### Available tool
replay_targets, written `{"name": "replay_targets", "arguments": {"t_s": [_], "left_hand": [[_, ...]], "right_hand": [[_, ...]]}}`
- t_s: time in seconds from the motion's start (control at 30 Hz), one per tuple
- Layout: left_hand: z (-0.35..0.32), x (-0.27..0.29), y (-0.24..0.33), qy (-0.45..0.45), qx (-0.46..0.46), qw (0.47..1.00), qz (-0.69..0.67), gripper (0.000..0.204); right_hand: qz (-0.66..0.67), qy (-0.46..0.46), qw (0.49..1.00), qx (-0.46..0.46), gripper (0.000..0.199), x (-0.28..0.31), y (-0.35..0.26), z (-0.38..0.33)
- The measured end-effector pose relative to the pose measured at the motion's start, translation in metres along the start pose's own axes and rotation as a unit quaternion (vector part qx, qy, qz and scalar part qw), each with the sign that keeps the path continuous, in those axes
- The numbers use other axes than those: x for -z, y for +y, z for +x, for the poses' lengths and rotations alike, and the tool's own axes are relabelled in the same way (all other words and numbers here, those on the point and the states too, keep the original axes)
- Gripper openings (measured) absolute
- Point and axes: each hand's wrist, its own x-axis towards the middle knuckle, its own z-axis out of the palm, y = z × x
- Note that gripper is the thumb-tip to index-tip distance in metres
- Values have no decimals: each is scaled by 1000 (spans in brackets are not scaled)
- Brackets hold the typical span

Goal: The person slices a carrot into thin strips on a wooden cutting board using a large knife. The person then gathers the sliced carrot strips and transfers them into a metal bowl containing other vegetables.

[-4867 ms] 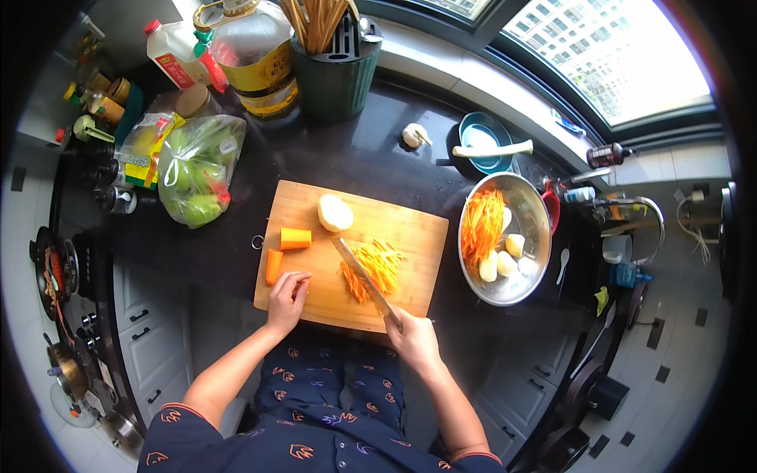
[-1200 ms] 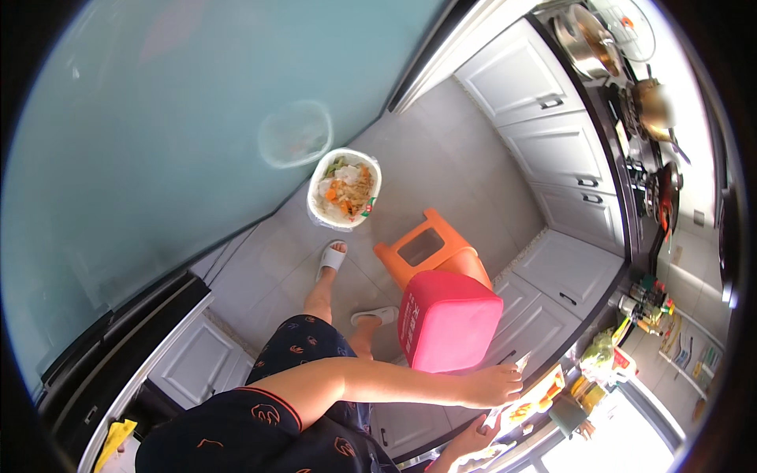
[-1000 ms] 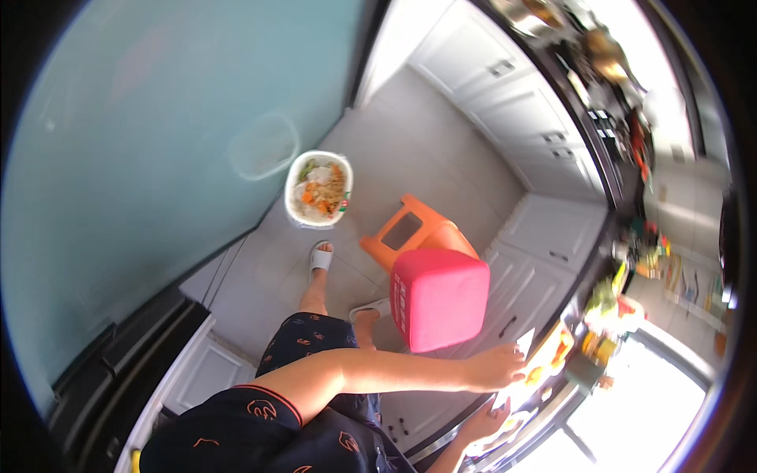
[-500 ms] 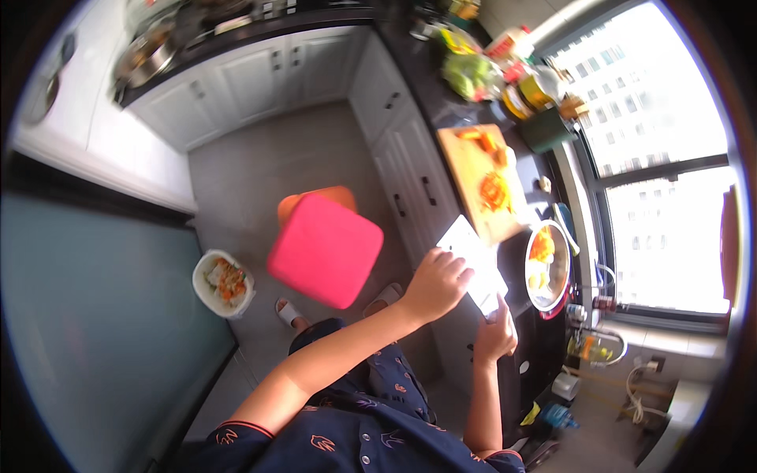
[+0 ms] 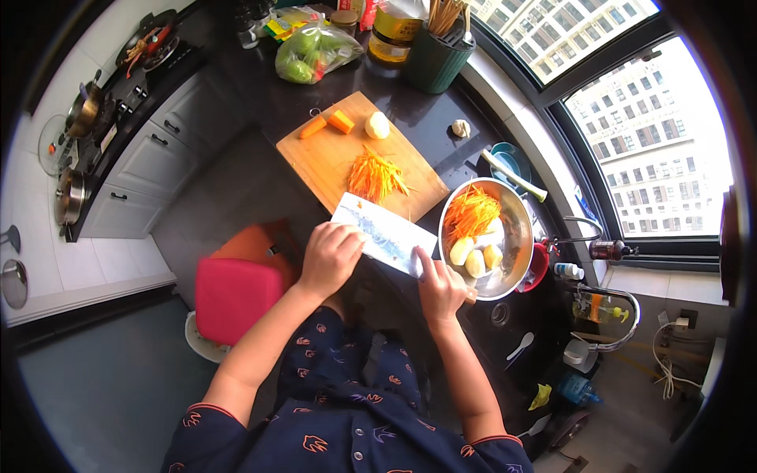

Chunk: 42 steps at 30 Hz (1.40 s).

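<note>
a wide cleaver (image 5: 385,234) with a pale, patterned blade is held flat in front of the person, over the near edge of a dark kitchen counter (image 5: 430,122). the right hand (image 5: 441,289) is closed around its handle, forefinger stretched along the blade, and the left hand (image 5: 330,256) lies curled on the blade's other end, fingers pressing its flat side. just beyond the blade a wooden cutting board (image 5: 331,158) sits on the counter, carrying a heap of shredded carrot (image 5: 377,175), two carrot chunks (image 5: 330,124) and a peeled potato half (image 5: 378,124) at its far end. to the right of the board, touching the cleaver's near corner in this view, a metal bowl (image 5: 520,236) holds more shredded carrot and a few peeled potato pieces. further along the counter are a bulb of garlic (image 5: 460,128), a blue dish with a long-handled tool (image 5: 512,169), a dark green utensil holder (image 5: 438,57) full of sticks, a bottle of oil (image 5: 390,31) and a clear bag of green vegetables (image 5: 311,54). a large curved window (image 5: 623,118) runs behind the counter, showing tall buildings. on the left, grey cabinet drawers (image 5: 150,169) stand below a stove with pans (image 5: 79,150). on the grey floor beside the person's left arm are a pink stool (image 5: 233,293) and an orange stool (image 5: 256,244).
</note>
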Motion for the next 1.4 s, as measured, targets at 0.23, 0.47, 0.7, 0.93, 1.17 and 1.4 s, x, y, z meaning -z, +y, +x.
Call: {"name": "replay_targets", "arguments": {"t_s": [0.23, 0.47, 0.7, 0.93, 1.17, 1.4], "left_hand": [[74, -1, -79, -158, -40, 986, -19, 11], [146, -44, -157, -223, -66, 971, -55, 21], [190, -30, -164, -373, -52, 910, -174, 13], [168, -76, -141, -377, -92, 903, -184, 12], [172, -68, -122, -380, -93, 914, -103, 16], [172, -53, -138, -245, 162, 946, -135, 17]], "right_hand": [[-11, -37, 999, 18, 46, -18, 8, 40], [-24, -86, 996, -29, 48, -43, -6, 79], [-47, -122, 989, -66, 50, -65, -22, 100], [-20, -135, 989, -62, 58, -70, -31, 105], [13, -126, 990, -70, 58, -67, -30, 88], [73, -115, 971, -198, 43, -57, -31, 74]]}}
